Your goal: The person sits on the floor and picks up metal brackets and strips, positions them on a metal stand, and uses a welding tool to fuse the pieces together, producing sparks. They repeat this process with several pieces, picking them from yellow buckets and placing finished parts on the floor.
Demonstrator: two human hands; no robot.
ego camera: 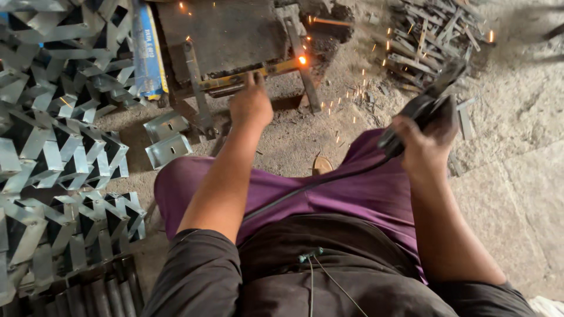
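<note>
My left hand (251,104) reaches forward and rests its fingers on a long yellowish metal strip (235,80) lying across a dark steel work frame (226,35). One end of the strip glows orange at a hot spot (302,60), and sparks scatter to the right of it. My right hand (424,144) grips a black power tool (423,108) raised over my right knee, its black cable (305,188) trailing across my purple trousers. The tool's working end is blurred.
Several folded shiny sheet-metal brackets (53,135) are piled along the left; two loose ones (167,138) lie by the frame. A heap of short metal offcuts (435,32) sits at the far right. A blue packet (147,47) leans beside the frame. Ground is gritty concrete.
</note>
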